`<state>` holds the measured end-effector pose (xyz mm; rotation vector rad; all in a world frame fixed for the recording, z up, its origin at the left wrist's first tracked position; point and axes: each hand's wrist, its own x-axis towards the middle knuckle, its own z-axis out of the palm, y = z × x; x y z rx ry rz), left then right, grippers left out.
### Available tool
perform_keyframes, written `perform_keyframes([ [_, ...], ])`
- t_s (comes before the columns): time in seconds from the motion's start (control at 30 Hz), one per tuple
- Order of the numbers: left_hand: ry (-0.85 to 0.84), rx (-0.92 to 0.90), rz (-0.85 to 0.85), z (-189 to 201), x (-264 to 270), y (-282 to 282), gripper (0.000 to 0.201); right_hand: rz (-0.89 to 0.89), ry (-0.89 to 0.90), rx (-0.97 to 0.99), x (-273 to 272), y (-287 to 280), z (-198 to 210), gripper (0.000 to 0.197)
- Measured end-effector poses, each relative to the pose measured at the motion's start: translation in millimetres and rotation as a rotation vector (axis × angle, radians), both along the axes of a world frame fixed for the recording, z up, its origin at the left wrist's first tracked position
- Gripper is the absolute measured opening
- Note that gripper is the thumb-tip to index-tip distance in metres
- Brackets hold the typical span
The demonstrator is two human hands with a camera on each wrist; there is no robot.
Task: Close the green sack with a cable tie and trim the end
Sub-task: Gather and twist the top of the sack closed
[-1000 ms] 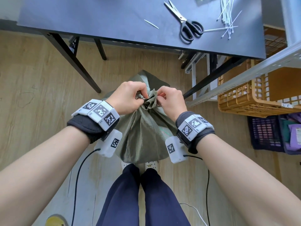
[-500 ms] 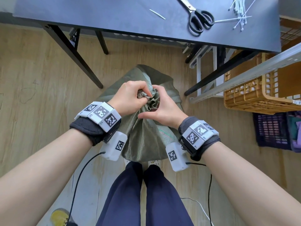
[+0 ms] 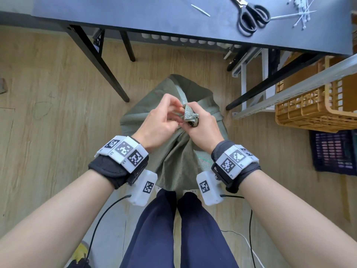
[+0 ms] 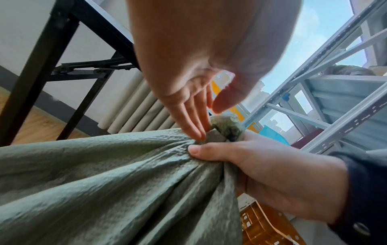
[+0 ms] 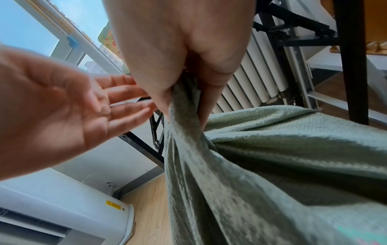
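— Since a moment ago, what moved?
— Left hand (image 3: 160, 124) has let go of the green sack (image 3: 173, 159); its fingers (image 4: 188, 119) are straight and loose, tips touching the bunched neck.
— And the other?
— Right hand (image 3: 202, 128) grips the twisted neck, fist closed round it.
— Where's the sack?
— On the floor, near the legs. Scissors (image 3: 249, 14) and cable ties (image 3: 301, 14) lie far right on the worktop (image 3: 135, 14).

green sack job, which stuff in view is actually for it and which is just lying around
For the job:
green sack, neck gripped by right hand
left hand, open beside the neck
cable ties on the table
scissors

Lying about:
orange crate
purple crate
metal shelf rail
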<state>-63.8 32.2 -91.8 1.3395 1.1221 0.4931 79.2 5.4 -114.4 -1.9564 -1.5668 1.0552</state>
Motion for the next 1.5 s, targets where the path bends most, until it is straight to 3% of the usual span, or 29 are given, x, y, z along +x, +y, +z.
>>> perform_keyframes([
  [0.07,0.151,0.068,-0.038,-5.0,-6.9,-5.8,0.06,-0.008,-0.01,-0.003,-0.4,1.3,0.7,0.029],
  [0.17,0.385,0.056,-0.191,-20.0,-5.1,-16.1,0.124,-0.024,-0.006,-0.018,-0.4,4.6,3.7,0.019],
  [0.27,0.402,0.049,-0.179,-35.8,9.3,-18.9,0.138,-0.044,0.008,-0.055,1.3,7.8,7.3,0.014],
  [0.4,0.407,0.129,-0.091,-42.5,26.8,-7.4,0.118,-0.085,0.011,-0.086,5.8,16.2,14.1,0.01],
  [0.7,0.451,0.251,0.068,-34.5,46.6,4.4,0.032,-0.03,-0.023,-0.095,24.5,28.9,34.7,0.016],
  [0.77,0.445,0.302,0.1,-31.1,51.0,8.3,0.021,-0.001,-0.045,-0.061,30.5,33.8,40.8,0.015],
  [0.93,0.358,0.41,0.049,-28.2,54.4,31.6,0.024,0.019,-0.032,-0.024,46.0,53.0,45.9,0.013],
  [1.1,0.482,0.449,0.009,-21.0,65.4,43.8,0.038,0.082,0.008,-0.036,57.1,68.9,46.6,0.015],
  [1.17,0.447,0.369,0.001,-18.2,69.8,45.5,0.045,0.107,0.073,-0.065,63.8,72.1,45.0,0.019],
  [1.27,0.308,0.215,0.021,-24.3,69.6,50.2,0.041,0.183,0.204,-0.173,76.5,74.1,40.0,0.048],
  [1.4,0.205,0.079,0.12,-40.2,63.5,52.0,0.038,0.359,0.085,-0.194,89.2,76.8,16.2,0.111],
  [1.5,0.054,-0.028,0.215,-38.8,60.7,47.0,0.039,0.468,0.111,-0.233,81.2,76.2,-9.5,0.125],
])
